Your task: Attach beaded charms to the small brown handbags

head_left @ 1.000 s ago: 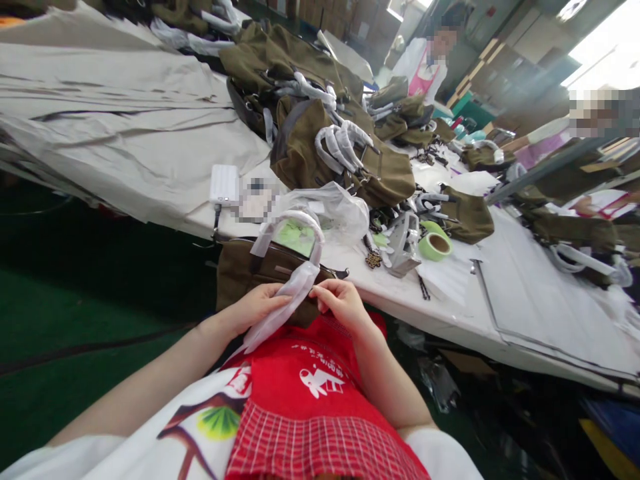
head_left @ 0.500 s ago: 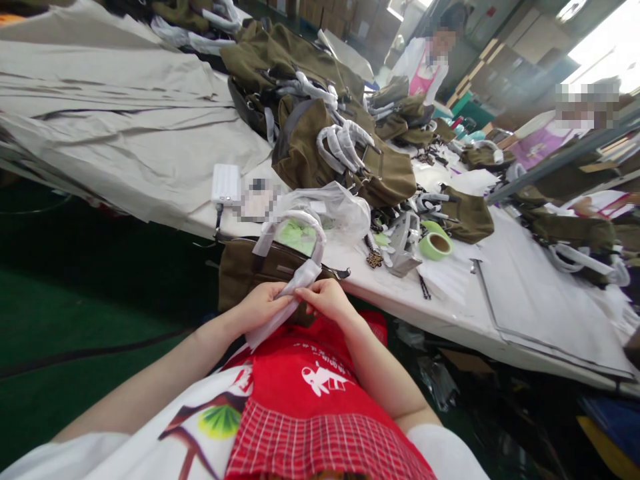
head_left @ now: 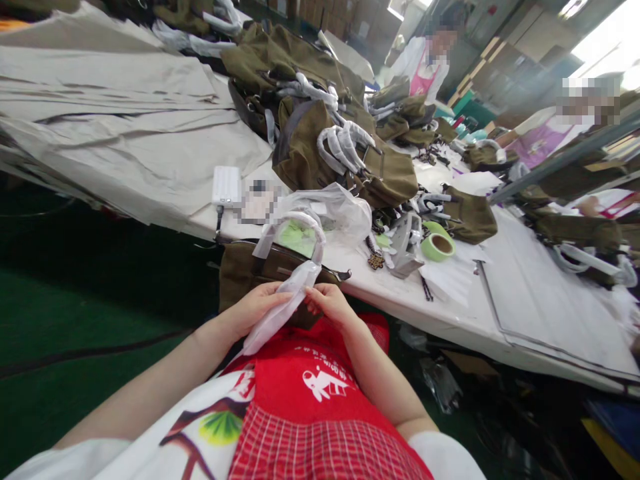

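An olive-brown handbag rests against the table's front edge, close to my body. One of its handles stands up in a white wrapping. A translucent white strip of wrapping runs from the near handle down toward my apron. My left hand is closed on this strip, thumb on top. At the strip's right edge my right hand is closed, thumb and forefinger pinching it and the other fingers curled. Part of the bag's front is hidden behind my hands and the strip.
Several olive bags with wrapped handles lie heaped beyond. A roll of green tape sits beside a grey tape dispenser. Clear plastic lies behind the handbag, near a white power bank. Co-workers stand across the table.
My right hand has moved slightly right along the strip's edge. The strip now looks wider and flatter between my hands. The bag has stayed nearly in place.
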Available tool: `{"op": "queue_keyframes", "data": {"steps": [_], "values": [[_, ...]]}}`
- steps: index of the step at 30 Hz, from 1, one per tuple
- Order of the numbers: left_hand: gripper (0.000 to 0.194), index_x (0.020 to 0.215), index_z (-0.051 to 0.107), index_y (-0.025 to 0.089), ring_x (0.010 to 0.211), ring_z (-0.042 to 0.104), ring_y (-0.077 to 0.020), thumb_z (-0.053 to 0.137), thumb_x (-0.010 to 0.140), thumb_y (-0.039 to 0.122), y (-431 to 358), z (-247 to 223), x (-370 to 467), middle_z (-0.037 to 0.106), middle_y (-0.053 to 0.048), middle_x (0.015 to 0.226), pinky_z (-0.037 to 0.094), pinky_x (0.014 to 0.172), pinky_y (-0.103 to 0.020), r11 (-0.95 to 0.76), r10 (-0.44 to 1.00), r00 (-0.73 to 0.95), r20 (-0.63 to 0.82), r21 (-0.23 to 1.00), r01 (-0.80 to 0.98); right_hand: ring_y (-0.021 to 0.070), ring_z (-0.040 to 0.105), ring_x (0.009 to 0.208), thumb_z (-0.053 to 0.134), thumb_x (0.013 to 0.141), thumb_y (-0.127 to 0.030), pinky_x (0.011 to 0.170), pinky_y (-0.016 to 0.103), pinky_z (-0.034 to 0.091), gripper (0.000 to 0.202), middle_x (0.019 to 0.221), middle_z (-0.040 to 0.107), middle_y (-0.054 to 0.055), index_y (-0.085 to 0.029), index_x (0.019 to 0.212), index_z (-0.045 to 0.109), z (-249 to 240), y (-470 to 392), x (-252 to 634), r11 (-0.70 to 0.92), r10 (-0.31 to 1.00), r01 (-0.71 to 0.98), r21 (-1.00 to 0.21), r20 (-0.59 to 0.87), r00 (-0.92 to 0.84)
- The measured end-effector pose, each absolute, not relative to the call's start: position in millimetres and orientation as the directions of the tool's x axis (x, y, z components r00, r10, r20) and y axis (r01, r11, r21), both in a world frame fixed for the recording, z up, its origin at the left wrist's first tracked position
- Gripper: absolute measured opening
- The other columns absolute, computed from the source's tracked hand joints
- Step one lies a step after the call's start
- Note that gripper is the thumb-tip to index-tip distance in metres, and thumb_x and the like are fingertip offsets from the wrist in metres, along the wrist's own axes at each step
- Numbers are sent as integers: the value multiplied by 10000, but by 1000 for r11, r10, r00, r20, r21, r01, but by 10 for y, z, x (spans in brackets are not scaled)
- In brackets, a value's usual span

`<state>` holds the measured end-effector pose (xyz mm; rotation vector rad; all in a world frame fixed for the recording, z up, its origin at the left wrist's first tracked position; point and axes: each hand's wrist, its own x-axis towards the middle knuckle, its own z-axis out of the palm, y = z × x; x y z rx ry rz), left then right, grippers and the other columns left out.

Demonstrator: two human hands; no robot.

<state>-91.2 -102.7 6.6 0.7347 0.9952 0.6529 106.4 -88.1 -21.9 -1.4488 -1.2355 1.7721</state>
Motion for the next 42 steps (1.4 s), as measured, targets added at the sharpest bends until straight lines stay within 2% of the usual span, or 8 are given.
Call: {"op": "queue_keyframes", "data": {"steps": [5,13,18,21,25,32,38,42], "values": [[466,879,649,136,587,563,-147,788,629,504,-1009,27,-932,674,-43,718,419,544,-235,618,747,399,-532,777,-121,89,488,410,640,700,-700,437,204,380,545,468,575,7,-167,590,613,-176,-880,1168,-399,900,147,-905,-417,-123],[585,731,693,122,640,535,-188,633,657,699,-888,-41,-881,642,-40,675,370,562,-261,332,877,236,-418,884,329,117,562,504,631,800,-546,512,226,441,390,583,644,13,-167,713,655,-182,-973,1018,-274,918,267,-924,-334,-214],[637,738,669,120,569,526,-177,579,668,747,-887,-124,-825,627,-38,617,377,529,-273,455,847,213,-487,872,184,112,548,482,628,793,-605,485,225,415,462,573,640,20,-161,666,635,-295,-1023,964,-333,863,328,-884,-425,-271],[647,727,648,127,557,530,-175,547,687,765,-934,-150,-858,629,-41,610,403,541,-289,511,821,243,-517,855,90,102,515,438,598,736,-723,446,222,377,570,550,631,32,-165,620,600,-358,-1033,917,-445,820,212,-870,-491,-296],[624,875,628,141,607,597,-201,614,678,732,-1049,-104,-978,674,-50,686,473,590,-316,565,785,301,-541,825,11,98,496,427,607,650,-789,455,230,381,620,537,619,26,-172,604,578,-404,-1013,833,-489,841,18,-872,-478,-254],[710,970,590,161,585,634,-207,709,575,739,-1237,21,-1190,694,-53,726,487,531,-295,618,749,273,-603,785,37,102,518,468,640,682,-740,498,241,395,601,581,639,47,-144,613,622,-404,-1028,753,-546,775,-52,-836,-481,-409],[741,1108,594,136,632,646,-213,536,731,772,-1380,193,-1312,703,-79,793,514,586,-313,593,776,226,-589,803,59,81,475,453,811,616,-560,491,229,359,473,558,612,23,-115,639,652,-395,-1125,623,-638,703,-109,-762,-520,-485],[878,1412,411,175,881,672,-264,613,729,688,-1460,336,-1460,670,-150,1165,537,719,-321,391,857,288,-427,903,176,78,473,492,880,563,-418,489,214,335,417,609,622,3,-114,776,689,-337,-1142,565,-657,699,-222,-721,-471,-538]]}}
